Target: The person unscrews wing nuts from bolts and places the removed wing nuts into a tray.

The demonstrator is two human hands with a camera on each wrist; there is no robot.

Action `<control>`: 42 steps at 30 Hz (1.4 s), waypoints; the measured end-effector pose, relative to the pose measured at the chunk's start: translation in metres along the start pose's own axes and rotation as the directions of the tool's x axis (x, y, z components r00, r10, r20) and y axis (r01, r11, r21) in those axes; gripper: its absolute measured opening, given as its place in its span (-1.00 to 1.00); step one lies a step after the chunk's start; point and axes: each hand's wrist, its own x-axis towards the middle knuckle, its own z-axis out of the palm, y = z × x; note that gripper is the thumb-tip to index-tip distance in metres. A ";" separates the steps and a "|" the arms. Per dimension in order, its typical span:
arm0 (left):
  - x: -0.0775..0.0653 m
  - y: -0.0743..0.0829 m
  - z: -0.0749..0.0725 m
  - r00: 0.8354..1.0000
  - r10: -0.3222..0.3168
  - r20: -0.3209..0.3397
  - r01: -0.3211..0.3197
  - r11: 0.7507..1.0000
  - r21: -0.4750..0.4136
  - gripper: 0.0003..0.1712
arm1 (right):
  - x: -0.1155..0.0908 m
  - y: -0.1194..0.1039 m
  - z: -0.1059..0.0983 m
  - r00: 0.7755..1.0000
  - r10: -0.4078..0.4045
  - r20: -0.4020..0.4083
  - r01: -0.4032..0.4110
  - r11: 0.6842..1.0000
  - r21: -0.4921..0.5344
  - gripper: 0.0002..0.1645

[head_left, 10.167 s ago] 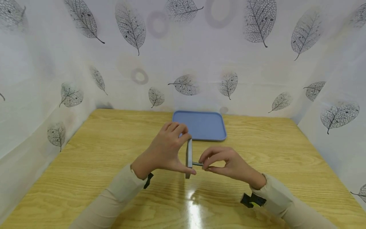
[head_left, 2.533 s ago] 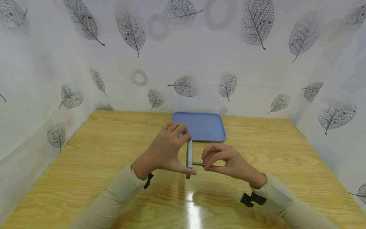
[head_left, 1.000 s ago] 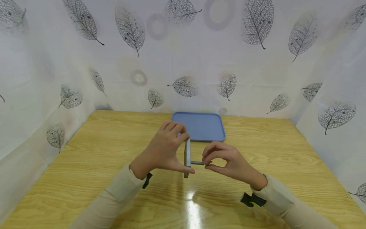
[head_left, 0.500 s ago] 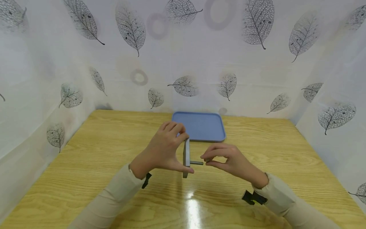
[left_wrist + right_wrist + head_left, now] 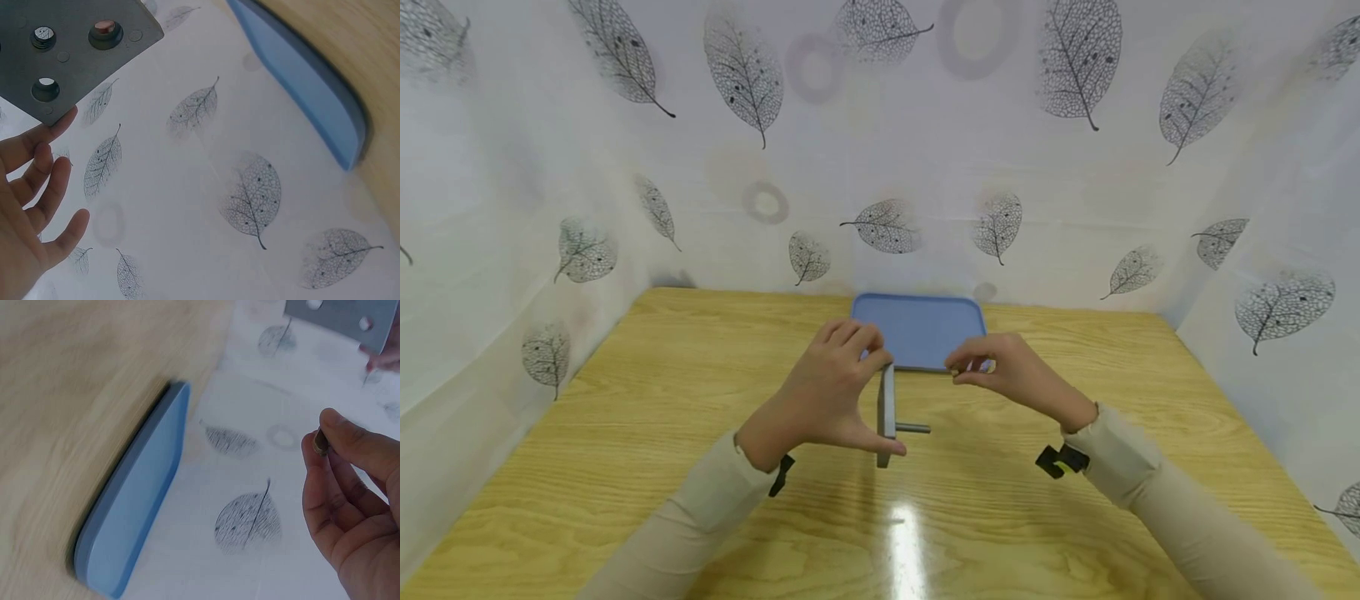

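Note:
My left hand [image 5: 823,392] holds a grey metal plate [image 5: 887,408] upright above the table, fingers at its top edge and thumb low down. Several round holes show in the plate [image 5: 72,47] in the left wrist view. A bolt [image 5: 913,428] sticks out to the right from the plate, its end bare. Between thumb and fingertips, my right hand [image 5: 1018,375] pinches a small brass-coloured nut [image 5: 320,444], apart from the bolt and near the tray's front right corner. The fingers partly cover the nut.
A shallow blue tray [image 5: 917,329] lies at the back middle of the wooden table [image 5: 737,358]. White leaf-patterned sheets [image 5: 910,150] enclose the back and both sides.
My right hand has come off the bolt's end with the nut and moved up and back towards the tray. The left hand and plate have shifted slightly left.

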 end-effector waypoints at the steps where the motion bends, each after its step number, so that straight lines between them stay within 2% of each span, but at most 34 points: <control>1: 0.000 0.000 0.000 1.000 -0.001 0.000 0.001 1.000 -0.002 0.01 | 0.003 0.005 -0.001 1.000 0.017 0.008 -0.017 1.000 -0.009 -0.70; 6: 0.000 0.000 0.001 1.000 -0.006 -0.005 0.006 1.000 -0.013 -0.01 | 0.017 0.030 -0.006 0.995 0.078 0.059 -0.076 0.997 -0.033 -0.71; 12: 0.000 -0.001 0.002 1.000 0.001 -0.016 -0.001 1.000 -0.005 -0.01 | 0.030 0.056 -0.009 0.979 0.155 0.131 -0.144 0.986 -0.089 -0.69; 18: -0.001 -0.002 0.002 1.000 0.001 -0.017 -0.001 1.000 -0.003 -0.01 | 0.039 0.083 -0.005 0.968 0.199 0.151 -0.181 0.976 -0.124 -0.69; 25: -0.001 -0.003 0.003 1.000 -0.009 -0.018 0.009 1.000 -0.022 -0.03 | 0.046 0.113 -0.001 0.928 0.331 0.172 -0.313 0.942 -0.121 -0.71; 34: -0.001 -0.004 0.003 1.000 -0.007 0.000 0.007 1.000 -0.014 -0.01 | 0.054 0.145 0.011 0.928 0.324 0.186 -0.303 0.944 -0.132 -0.77; 42: -0.001 -0.004 0.004 1.000 -0.019 0.006 0.019 0.999 -0.040 -0.02 | 0.067 0.161 0.022 0.940 0.290 0.178 -0.254 0.947 -0.198 -0.85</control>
